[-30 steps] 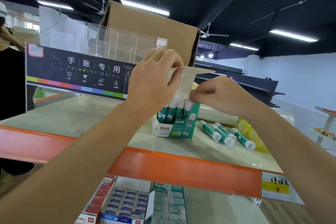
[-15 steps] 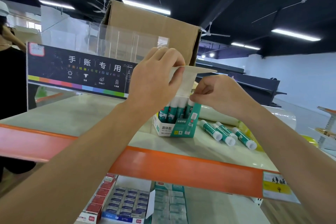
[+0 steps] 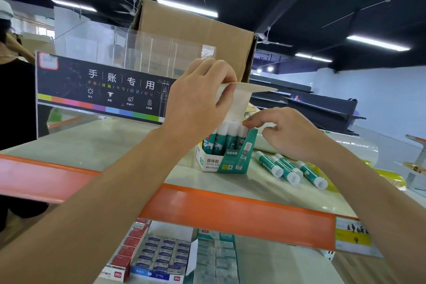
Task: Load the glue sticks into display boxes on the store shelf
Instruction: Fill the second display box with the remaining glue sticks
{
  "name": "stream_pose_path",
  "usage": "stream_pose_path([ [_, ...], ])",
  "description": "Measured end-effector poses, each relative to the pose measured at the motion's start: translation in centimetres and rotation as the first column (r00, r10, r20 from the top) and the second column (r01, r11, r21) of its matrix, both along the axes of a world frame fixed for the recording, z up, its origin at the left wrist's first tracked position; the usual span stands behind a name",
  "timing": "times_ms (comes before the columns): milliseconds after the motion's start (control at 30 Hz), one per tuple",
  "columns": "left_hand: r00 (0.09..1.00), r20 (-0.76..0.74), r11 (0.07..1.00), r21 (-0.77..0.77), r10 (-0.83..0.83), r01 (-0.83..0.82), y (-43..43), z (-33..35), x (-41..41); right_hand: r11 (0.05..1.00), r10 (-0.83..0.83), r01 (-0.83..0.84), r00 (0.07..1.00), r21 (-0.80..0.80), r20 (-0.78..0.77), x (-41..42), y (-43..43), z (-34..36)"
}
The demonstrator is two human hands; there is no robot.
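Three loose sticks [image 3: 285, 168] on shelf [image 3: 92, 145], just R of box [image 3: 227, 161]. Filling step: L hand [image 3: 198, 101] pinching flap [image 3: 239, 99] up, R hand [image 3: 290, 134] slack-fingered on caps [image 3: 230, 125], gripping nothing. Next: grab stick, slot upright.

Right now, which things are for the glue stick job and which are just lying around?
For the job: display box, its lid flap, upright glue sticks inside, three loose glue sticks beside it.
Just lying about: cardboard carton, clear organiser, small boxes on the lower shelf.
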State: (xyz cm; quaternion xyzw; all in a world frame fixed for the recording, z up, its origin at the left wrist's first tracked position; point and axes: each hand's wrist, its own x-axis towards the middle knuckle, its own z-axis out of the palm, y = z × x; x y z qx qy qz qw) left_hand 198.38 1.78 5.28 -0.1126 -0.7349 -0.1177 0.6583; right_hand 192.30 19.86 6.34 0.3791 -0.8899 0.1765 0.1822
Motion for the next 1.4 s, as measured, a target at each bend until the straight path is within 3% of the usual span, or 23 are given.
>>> stream_pose_path([
  [167,1.0,0.01,1.0,-0.023,0.019,-0.019,0.2,0.0,-0.1,0.999,-0.002,0.004,0.999,0.037,-0.032,-0.2,0.0,-0.1],
  [367,1.0,0.022,0.999,-0.046,0.012,-0.011,0.0,-0.2,0.0,0.98,0.018,-0.008,0.999,-0.199,0.045,-0.2,0.6,-0.5],
  [433,0.999,0.03,0.999,-0.048,0.017,-0.016,0.1,-0.2,0.1,0.981,-0.053,0.056,0.998,-0.187,0.021,-1.1,1.0,0.1],
  [533,0.998,0.048,0.999,-0.046,0.027,-0.025,0.1,-0.2,0.2,0.985,-0.142,0.134,0.988,0.111,0.064,-2.9,1.3,0.8],
  [633,0.997,0.061,0.998,-0.05,0.036,-0.033,0.0,-0.2,0.3,0.903,-0.256,0.194,0.959,0.385,0.118,-4.2,1.1,0.1],
  [833,0.998,0.06,0.998,-0.047,0.036,-0.034,0.1,-0.2,0.3,0.82,-0.352,0.255,0.931,0.513,0.1,-4.5,0.2,-0.8],
  [1267,0.999,0.051,1.0,-0.026,0.014,-0.013,-0.4,-0.1,0.0,0.949,-0.307,0.283,0.928,0.136,0.211,-3.9,0.1,-0.2],
  [1400,0.999,0.038,0.999,-0.016,-0.038,0.038,-0.7,-0.1,-0.2,0.962,-0.197,0.251,0.907,-0.104,0.373,-1.8,1.3,1.6],
])
